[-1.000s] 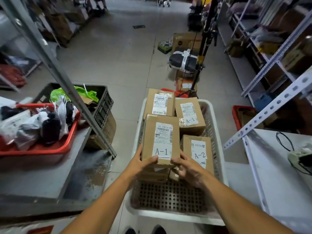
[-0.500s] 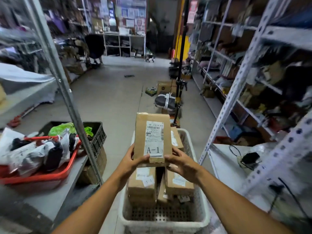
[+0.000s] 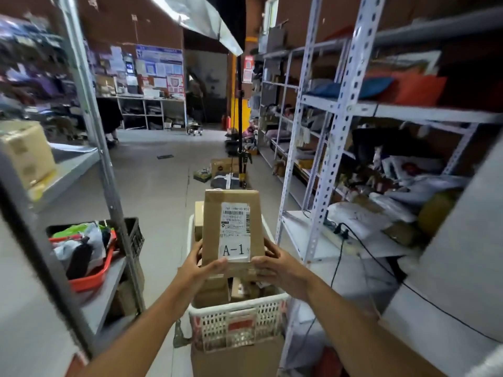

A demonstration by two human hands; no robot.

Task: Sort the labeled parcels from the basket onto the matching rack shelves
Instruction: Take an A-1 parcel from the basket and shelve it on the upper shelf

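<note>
I hold a brown cardboard parcel (image 3: 215, 227) with a white label reading A-1 upright in front of me, above the white plastic basket (image 3: 239, 319). My left hand (image 3: 200, 268) grips its lower left edge and my right hand (image 3: 275, 268) grips its lower right edge. Several more brown parcels (image 3: 215, 293) lie in the basket below, partly hidden by the held parcel and my hands. A grey rack (image 3: 106, 289) stands to my left and a white perforated rack (image 3: 337, 248) to my right.
On the left rack's shelf sits a red tray (image 3: 94, 278) full of bagged items, with a black crate (image 3: 134, 235) behind it and a cardboard box (image 3: 27, 153) higher up. A black cable (image 3: 337, 257) crosses the right shelf. Boxes and a tripod pole (image 3: 240, 148) stand in the aisle ahead.
Both hands lifted the A-1 parcel up out of the basket. My view tilted upward, so the aisle and upper shelves now show.
</note>
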